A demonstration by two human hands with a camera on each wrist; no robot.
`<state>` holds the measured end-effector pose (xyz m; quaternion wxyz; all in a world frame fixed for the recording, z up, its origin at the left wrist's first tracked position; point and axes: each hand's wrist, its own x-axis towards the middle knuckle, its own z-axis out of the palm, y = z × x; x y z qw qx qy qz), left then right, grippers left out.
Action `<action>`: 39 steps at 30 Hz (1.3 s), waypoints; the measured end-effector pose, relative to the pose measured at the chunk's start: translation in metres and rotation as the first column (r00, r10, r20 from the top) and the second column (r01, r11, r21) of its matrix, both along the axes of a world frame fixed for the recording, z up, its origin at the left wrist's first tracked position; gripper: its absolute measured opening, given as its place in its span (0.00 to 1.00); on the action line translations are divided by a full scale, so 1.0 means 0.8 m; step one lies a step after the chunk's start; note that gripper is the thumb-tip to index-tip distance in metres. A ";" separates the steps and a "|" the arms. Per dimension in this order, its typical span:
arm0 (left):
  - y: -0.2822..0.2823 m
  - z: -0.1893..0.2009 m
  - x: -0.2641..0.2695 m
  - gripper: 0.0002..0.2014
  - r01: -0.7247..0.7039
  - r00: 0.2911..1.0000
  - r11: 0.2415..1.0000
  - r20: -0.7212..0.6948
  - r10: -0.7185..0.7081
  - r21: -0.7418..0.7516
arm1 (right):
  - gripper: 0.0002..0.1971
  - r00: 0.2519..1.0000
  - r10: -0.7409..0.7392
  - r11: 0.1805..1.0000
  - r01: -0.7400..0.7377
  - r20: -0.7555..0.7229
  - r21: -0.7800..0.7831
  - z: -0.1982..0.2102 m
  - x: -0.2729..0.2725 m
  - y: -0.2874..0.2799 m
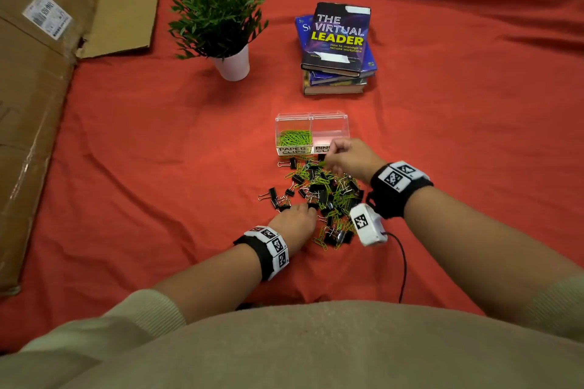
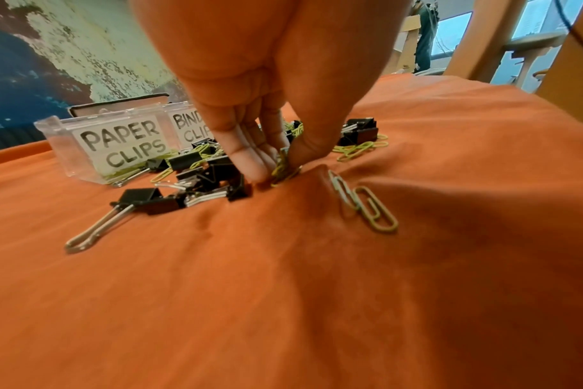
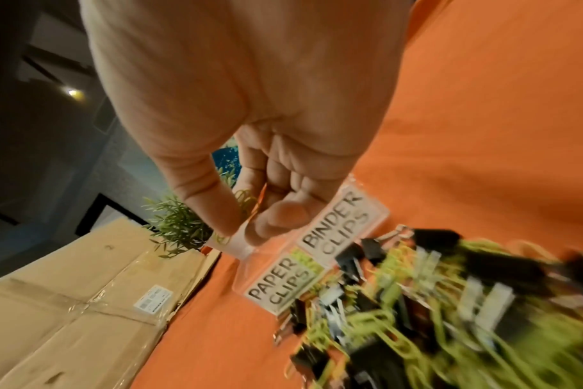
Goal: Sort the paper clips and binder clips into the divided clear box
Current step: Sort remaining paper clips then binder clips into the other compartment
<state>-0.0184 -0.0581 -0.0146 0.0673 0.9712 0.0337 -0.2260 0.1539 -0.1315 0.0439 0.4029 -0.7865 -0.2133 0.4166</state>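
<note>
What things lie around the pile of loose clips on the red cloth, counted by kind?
Green potted plant in a white pot: 1
Stack of hardcover books: 1
Divided clear plastic box: 1
Brown cardboard box: 1
Total: 4

Tablecloth (image 1: 158, 151) – matt orange-red cloth, soft, creased. Box (image 1: 311, 118) clear glossy hard plastic, white paper labels (image 2: 127, 143) with black lettering. Binder clips (image 2: 150, 201) – black, fairly matt bodies, shiny bare wire handles. Paper clips (image 2: 373, 210) smooth wire with lime-green coating. Carton (image 1: 34, 88) brown matt cardboard, glossy clear tape, white paper sticker. Plant pot (image 1: 234, 66) smooth white. Books (image 1: 336, 38) glossy covers. Sleeves (image 1: 139, 313) beige ribbed knit.
</note>
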 end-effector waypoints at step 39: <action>0.083 0.042 0.040 0.05 -0.163 0.979 0.936 0.066 0.192 -0.311 | 0.06 0.978 0.029 0.981 0.013 0.208 -0.196 -0.057 -0.010 -0.014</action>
